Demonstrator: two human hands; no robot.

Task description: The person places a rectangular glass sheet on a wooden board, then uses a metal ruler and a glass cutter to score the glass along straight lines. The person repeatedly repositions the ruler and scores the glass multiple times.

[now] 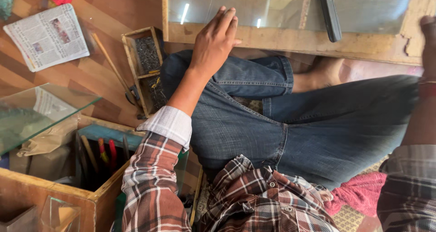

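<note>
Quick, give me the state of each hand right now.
Left hand: open, fingers flat on the wooden frame of the glass pane, holding nothing.
Right hand: mostly cut off at the picture's edge; cannot tell.

A reddish-brown wooden floor [102, 14] with slanting plank lines fills the upper left of the frame, in soft daylight. A folded newspaper [47, 36] lies on it at upper left. An open wooden box [68, 186] stands at lower left, a pane of glass [32, 116] across its top. A pink cloth [361, 191] lies at lower right on a woven mat [352, 218].
</note>
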